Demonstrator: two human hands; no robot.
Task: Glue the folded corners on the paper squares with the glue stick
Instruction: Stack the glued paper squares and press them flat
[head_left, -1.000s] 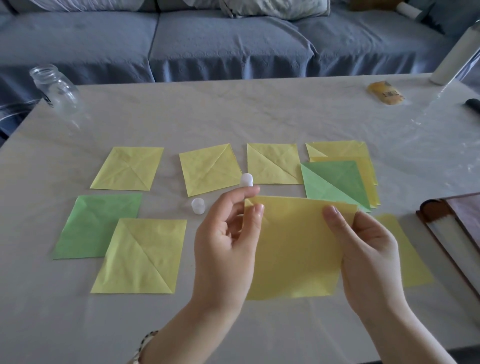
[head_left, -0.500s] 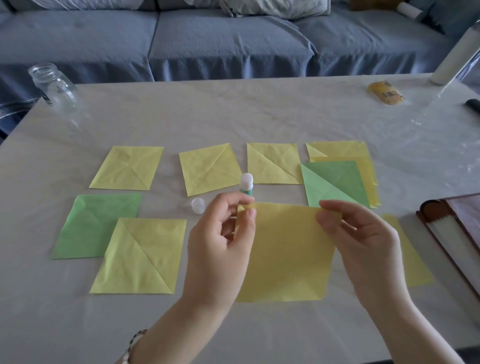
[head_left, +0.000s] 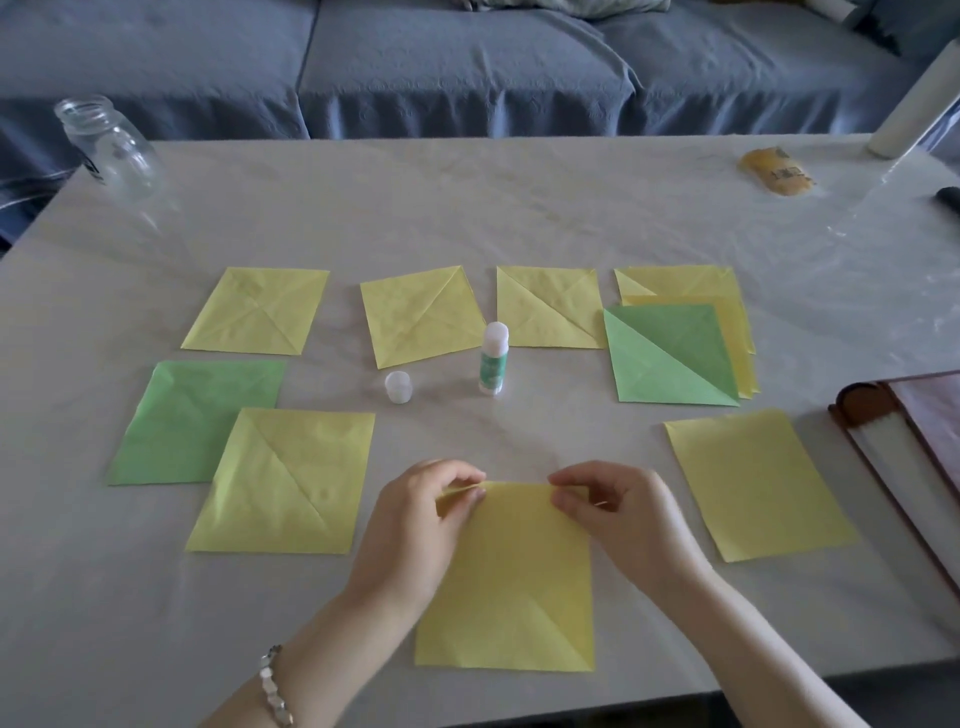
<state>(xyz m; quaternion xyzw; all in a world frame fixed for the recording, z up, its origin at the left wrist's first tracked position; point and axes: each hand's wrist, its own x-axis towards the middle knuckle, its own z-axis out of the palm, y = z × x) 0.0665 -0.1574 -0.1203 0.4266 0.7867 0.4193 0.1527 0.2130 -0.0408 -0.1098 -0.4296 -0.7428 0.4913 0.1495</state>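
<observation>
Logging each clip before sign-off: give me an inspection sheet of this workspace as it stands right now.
Surface: pale table under a clear plastic cover, wrinkled at the right.
Job's things: glue stick upright, uncapped; its cap standing to its left; yellow paper square at the near edge; other yellow and green squares laid around it.
Clutter: empty glass jar far left; yellow packet far right; wooden tray at the right edge.
Hands: left hand and right hand each pinch a top corner of the yellow paper square.
Cables: nothing seen.
Surroundings: blue-grey sofa behind the table.
</observation>
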